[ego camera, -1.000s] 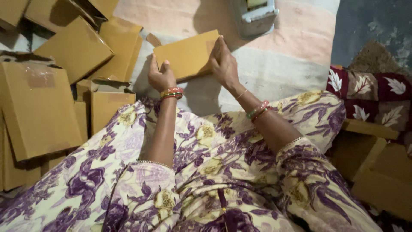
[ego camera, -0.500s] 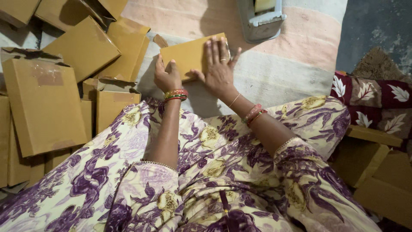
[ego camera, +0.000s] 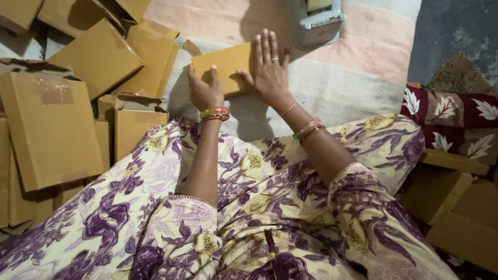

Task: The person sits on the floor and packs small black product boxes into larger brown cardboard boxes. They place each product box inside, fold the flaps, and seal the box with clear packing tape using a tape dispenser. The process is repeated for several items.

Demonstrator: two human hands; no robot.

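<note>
One flat cardboard box (ego camera: 224,67) lies under my right hand (ego camera: 270,72), fingers spread flat; my left hand (ego camera: 205,93) pinches its near edge.

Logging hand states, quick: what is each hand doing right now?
Left hand: closed on the near edge of the flat cardboard piece.
Right hand: open, palm pressed flat on the same piece.

Matt brown cardboard box (ego camera: 223,70) on striped woven cloth mat (ego camera: 363,62)
</note>
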